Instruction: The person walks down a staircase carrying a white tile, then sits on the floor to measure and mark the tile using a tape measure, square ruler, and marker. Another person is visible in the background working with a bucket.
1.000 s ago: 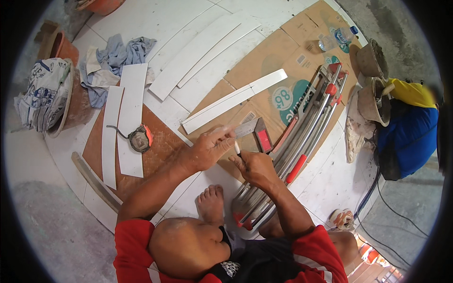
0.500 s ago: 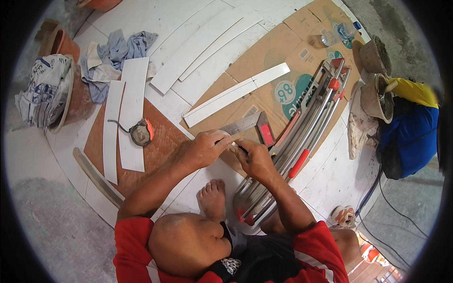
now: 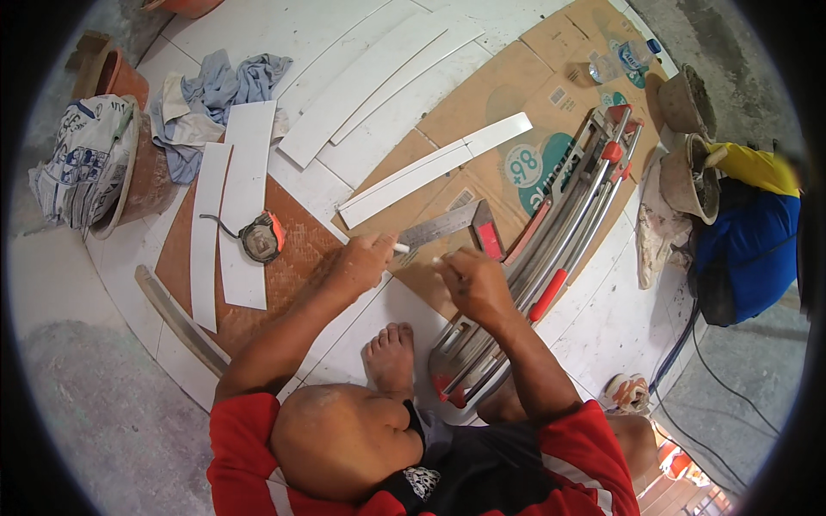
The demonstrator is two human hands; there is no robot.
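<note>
My left hand (image 3: pixel 366 261) is closed around a short white rod (image 3: pixel 401 248), whose end sticks out past the fingertips; its kind is unclear. Just to the right, my right hand (image 3: pixel 471 279) has its fingers curled in a pinch, and what they hold is too small to make out. A gap separates the two hands. Behind them a try square (image 3: pixel 443 225) with a red-marked stock lies on the cardboard. Beside my right forearm rests a manual tile cutter (image 3: pixel 551 258) with chrome rails and a red handle.
White tile strips (image 3: pixel 249 206) lie on a brown board (image 3: pixel 297 232) at left, with a tape measure (image 3: pixel 261 237) on them. Another strip (image 3: pixel 439 168) is on the cardboard (image 3: pixel 482 112). Buckets (image 3: pixel 686 99), a blue bag (image 3: pixel 744 249), cables and rags (image 3: pixel 219 90) surround the area.
My hands, which were together, have moved apart, the left one leftward and the right one rightward. The white rod now shows clearly at my left fingertips.
</note>
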